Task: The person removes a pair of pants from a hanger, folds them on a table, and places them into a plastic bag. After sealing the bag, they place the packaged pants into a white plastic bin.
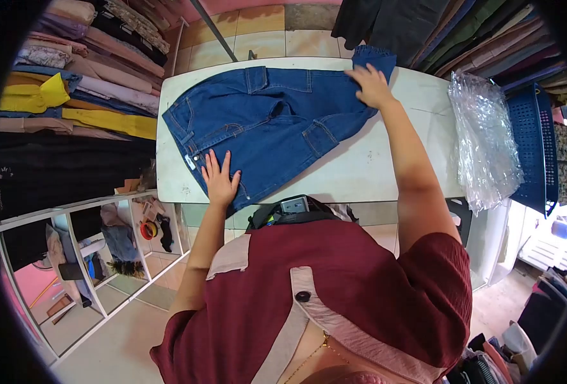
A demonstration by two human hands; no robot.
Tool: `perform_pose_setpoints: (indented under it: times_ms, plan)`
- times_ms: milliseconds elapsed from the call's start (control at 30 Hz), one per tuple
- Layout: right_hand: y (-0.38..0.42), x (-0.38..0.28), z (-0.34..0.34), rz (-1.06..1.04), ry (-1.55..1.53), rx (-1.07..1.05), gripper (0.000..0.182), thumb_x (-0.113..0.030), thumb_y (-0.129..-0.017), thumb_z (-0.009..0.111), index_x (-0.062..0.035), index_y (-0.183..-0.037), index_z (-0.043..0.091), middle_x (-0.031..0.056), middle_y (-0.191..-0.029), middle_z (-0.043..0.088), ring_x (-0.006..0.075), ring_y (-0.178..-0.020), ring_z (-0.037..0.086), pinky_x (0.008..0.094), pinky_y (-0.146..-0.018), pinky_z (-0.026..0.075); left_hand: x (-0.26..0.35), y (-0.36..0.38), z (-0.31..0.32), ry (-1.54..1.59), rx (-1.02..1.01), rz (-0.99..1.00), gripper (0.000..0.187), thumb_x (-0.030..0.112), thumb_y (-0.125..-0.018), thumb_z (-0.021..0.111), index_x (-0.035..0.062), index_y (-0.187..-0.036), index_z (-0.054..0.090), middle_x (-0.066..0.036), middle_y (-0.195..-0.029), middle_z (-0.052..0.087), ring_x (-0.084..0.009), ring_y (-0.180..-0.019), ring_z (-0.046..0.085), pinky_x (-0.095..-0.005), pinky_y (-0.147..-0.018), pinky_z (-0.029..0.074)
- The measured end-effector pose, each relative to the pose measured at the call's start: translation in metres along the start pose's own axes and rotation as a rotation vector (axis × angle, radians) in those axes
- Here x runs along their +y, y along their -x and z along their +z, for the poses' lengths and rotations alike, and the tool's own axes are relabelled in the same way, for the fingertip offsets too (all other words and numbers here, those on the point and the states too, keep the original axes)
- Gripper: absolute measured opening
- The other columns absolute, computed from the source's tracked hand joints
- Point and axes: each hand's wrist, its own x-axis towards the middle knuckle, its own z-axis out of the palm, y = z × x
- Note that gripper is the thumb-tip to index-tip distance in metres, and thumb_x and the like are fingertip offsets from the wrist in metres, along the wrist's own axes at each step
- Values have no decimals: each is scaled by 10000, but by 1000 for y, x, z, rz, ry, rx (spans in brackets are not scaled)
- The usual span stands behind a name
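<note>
A pair of blue denim cargo jeans [251, 128] lies spread sideways on a white table [418, 141], waistband to the left and leg hems to the right. My left hand [220, 182] rests flat near the waistband, fingers spread, close to the button and a small white label. Farther out, my right hand [374, 86] lies on the lower legs near the elastic-looking cuff [374, 56], its fingers extended over the denim. Stitched flap pockets show on the legs.
Clear plastic packaging [485, 141] lies at the table's right end, beside a blue plastic basket [533, 147]. Folded clothes [97, 83] are stacked at left, and dark garments [386, 25] hang at the back. A white shelf frame [97, 256] stands at lower left.
</note>
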Motion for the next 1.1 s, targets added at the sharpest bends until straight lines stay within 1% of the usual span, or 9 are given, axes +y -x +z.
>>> perform_pose_setpoints:
  times_ms: [233, 333, 433, 500, 633, 767, 833, 933, 1100]
  plan:
    - [108, -58, 56, 376, -81, -303, 561, -397, -916, 398, -344, -1450, 233, 34, -1556, 96, 340, -1417, 88, 587, -1071, 232, -67, -7, -24, -23, -97, 92, 621, 342, -790, 618, 258, -1377, 430, -112, -1532, 184, -317, -1410, 157, -583, -1091, 107]
    - [167, -88, 56, 483, -156, -379, 573, -396, -894, 465, -331, -1435, 289, 61, -1547, 134, 357, -1402, 139, 571, -1073, 245, -86, -11, -33, -14, -211, 65, 575, 285, -783, 595, 272, -1341, 456, -56, -1536, 191, -279, -1423, 128, -644, -1066, 62]
    - [202, -51, 53, 268, -376, -343, 658, -304, -805, 640, -292, -1403, 366, 91, -1493, 278, 370, -1328, 292, 500, -1040, 332, -87, -16, -35, 90, -238, 3, 537, 214, -766, 560, 247, -1296, 480, -34, -1533, 198, -265, -1430, 109, -655, -1063, 5]
    - [214, -24, 36, 283, -342, 179, 675, -173, -669, 764, -231, -1291, 507, 109, -1382, 435, 382, -1185, 444, 452, -950, 414, -82, -14, -32, 109, -202, -24, 529, 189, -759, 537, 233, -1283, 479, -33, -1528, 210, -264, -1428, 118, -662, -1058, -4]
    - [220, 0, 40, 368, -65, 38, 541, -103, -613, 783, -161, -1120, 606, 106, -1193, 574, 344, -1050, 523, 437, -866, 445, -82, -14, -24, 73, -126, -9, 517, 174, -753, 523, 226, -1266, 479, -34, -1522, 225, -264, -1425, 133, -672, -1052, 2]
    - [170, 20, -14, 313, -129, 505, 293, -45, -635, 659, -118, -919, 647, 59, -910, 633, 270, -965, 546, 417, -858, 405, -83, -12, -23, 46, -142, -18, 515, 169, -750, 521, 229, -1260, 475, -35, -1517, 235, -264, -1421, 147, -680, -1046, 28]
    - [132, 10, -61, 254, 1, 847, 295, -33, -651, 604, -131, -927, 645, 61, -993, 627, 270, -1019, 531, 424, -889, 386, -82, -13, -24, 32, -124, -4, 513, 174, -753, 522, 232, -1261, 475, -33, -1520, 232, -261, -1422, 146, -678, -1046, 34]
    - [79, 32, -77, 138, 68, 1023, 436, -85, -676, 648, -187, -1098, 615, 92, -1167, 566, 295, -1139, 478, 437, -974, 350, -82, -13, -23, 22, -125, -16, 510, 182, -757, 522, 235, -1262, 473, -31, -1522, 230, -259, -1421, 151, -673, -1049, 38]
    - [98, 66, 29, 1055, -131, 661, 754, -225, -684, 764, -260, -1355, 422, 166, -1419, 361, 369, -1289, 356, 452, -1049, 326, -79, -12, -20, -31, -108, -42, 522, 191, -769, 504, 238, -1286, 452, -32, -1518, 238, -265, -1421, 149, -667, -1051, 54]
